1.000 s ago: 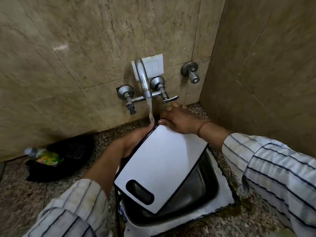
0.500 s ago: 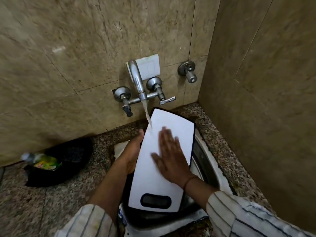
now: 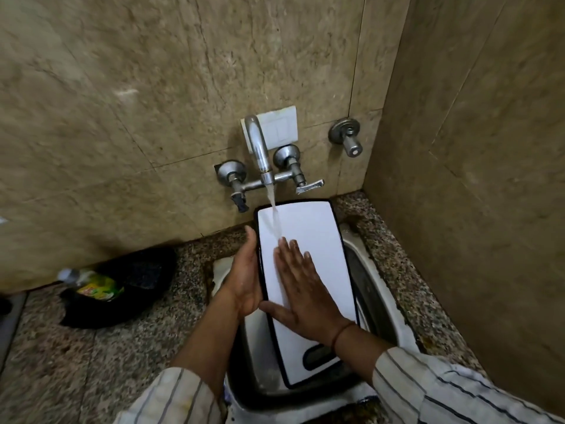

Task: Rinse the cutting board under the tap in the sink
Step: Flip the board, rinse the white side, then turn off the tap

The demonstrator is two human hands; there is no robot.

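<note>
A white cutting board (image 3: 312, 234) with a black rim and a handle slot near me leans lengthwise over the steel sink (image 3: 376, 295). Its far end rests against the wall under the tap (image 3: 258, 148). Water runs from the tap onto the board's upper left part. My left hand (image 3: 244, 276) grips the board's left edge. My right hand (image 3: 302, 289) lies flat on the white face with fingers spread, fingertips just below the stream.
A black pan or bag (image 3: 131, 286) with a green-labelled bottle (image 3: 91, 286) lies on the speckled granite counter (image 3: 91, 356) at left. A second wall valve (image 3: 348, 139) sticks out right of the tap. A tiled side wall closes the right.
The board was turned from lying diagonally across the sink to standing lengthwise under the stream. My right hand left its far edge and now presses flat on its face, slightly lower than before.
</note>
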